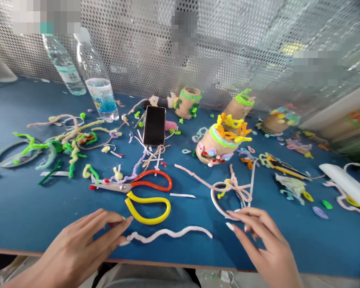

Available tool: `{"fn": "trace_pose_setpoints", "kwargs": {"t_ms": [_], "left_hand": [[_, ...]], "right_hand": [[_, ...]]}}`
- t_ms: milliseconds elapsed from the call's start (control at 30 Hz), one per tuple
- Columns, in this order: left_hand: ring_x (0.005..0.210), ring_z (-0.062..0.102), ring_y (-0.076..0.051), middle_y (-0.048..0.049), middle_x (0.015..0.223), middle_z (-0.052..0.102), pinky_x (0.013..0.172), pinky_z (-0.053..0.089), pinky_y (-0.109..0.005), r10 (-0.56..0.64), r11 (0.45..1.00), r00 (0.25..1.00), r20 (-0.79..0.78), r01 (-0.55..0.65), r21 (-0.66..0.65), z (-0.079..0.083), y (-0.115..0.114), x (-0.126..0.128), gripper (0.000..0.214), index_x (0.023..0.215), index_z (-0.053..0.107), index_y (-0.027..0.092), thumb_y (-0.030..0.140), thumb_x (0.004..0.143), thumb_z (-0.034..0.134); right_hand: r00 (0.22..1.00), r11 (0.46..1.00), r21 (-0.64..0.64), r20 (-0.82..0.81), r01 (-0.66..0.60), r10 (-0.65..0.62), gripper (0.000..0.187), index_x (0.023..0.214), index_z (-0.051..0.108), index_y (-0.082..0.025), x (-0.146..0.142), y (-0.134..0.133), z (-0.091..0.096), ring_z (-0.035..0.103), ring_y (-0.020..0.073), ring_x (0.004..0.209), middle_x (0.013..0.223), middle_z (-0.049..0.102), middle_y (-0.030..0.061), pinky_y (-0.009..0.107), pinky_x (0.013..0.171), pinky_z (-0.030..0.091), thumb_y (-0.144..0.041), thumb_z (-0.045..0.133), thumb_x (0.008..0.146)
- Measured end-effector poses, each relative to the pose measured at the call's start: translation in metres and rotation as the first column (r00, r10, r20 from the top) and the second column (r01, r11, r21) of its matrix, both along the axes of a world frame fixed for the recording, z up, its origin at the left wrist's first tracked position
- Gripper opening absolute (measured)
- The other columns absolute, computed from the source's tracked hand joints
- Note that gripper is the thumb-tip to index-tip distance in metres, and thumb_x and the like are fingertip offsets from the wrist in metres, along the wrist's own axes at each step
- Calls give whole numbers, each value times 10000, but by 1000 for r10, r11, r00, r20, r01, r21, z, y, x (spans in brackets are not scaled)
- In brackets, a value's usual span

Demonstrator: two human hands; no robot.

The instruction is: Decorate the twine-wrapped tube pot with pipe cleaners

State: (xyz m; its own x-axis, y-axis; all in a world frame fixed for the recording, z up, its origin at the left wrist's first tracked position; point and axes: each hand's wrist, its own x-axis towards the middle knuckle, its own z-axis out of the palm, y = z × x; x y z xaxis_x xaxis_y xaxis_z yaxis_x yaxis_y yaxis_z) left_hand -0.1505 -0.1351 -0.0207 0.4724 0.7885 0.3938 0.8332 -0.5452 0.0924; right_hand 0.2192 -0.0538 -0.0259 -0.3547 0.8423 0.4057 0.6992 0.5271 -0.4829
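Observation:
My left hand point(87, 244) lies near the front edge of the blue table point(33, 208), fingers stretched out, its fingertips touching the left end of a wavy pale pink pipe cleaner point(171, 233). My right hand point(259, 240) is at the front right, fingers spread and slightly curled, fingertips on the near side of a white hoop point(217, 205) that has pink and yellow pipe cleaners tied to it. Scissors point(138, 190) with one orange and one yellow handle lie just beyond my left hand.
A black phone point(154, 125) lies face up mid-table. Two clear water bottles point(100, 86) stand at the back left. Paper cups point(219, 142) trimmed with coloured pipe cleaners sit at centre and back right. Loose pipe cleaner scraps point(63, 146) litter the left. A perforated metal screen point(228, 48) stands behind.

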Motion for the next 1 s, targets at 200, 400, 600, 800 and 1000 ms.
{"fn": "trace_pose_setpoints", "kwargs": {"t_ms": [200,400,600,800,1000], "left_hand": [[996,612,-184,-35,1143,599,797,525,-262,20,993,1000,3,-20,-119,6,27,-4,275,1135,623,290,284,932,438],[863,627,-188,-38,1022,608,713,524,-291,69,981,997,45,-60,-186,0,55,2,255,887,662,241,306,935,420],[973,601,-240,-114,1151,574,792,531,-361,56,998,998,20,-56,-37,26,59,37,306,1188,546,175,307,943,419],[931,625,-214,-142,1139,592,756,548,-296,-382,920,921,-75,387,67,58,80,100,360,1267,473,124,139,932,344],[746,641,-158,-65,872,616,631,540,-243,-420,902,900,112,428,-57,46,126,125,253,1006,584,137,76,907,360]], "right_hand": [[986,999,27,162,30,-33,128,869,624,-240,13,13,-8,614,210,903,963,560,63,323,765,507,-270,502,898],[993,992,-65,54,105,-102,133,903,558,-235,16,14,11,622,211,937,969,628,59,312,795,498,-301,443,911],[967,955,-207,-93,214,-237,140,894,609,-232,-4,0,24,643,171,693,846,679,26,232,591,498,-350,535,878],[961,994,51,-255,-99,109,106,849,601,-225,-62,-11,40,623,169,752,756,648,13,338,866,480,-123,578,832],[862,970,-239,-499,-44,-84,113,876,616,-186,-51,2,45,610,138,644,751,651,33,245,634,499,-275,548,883]]}}
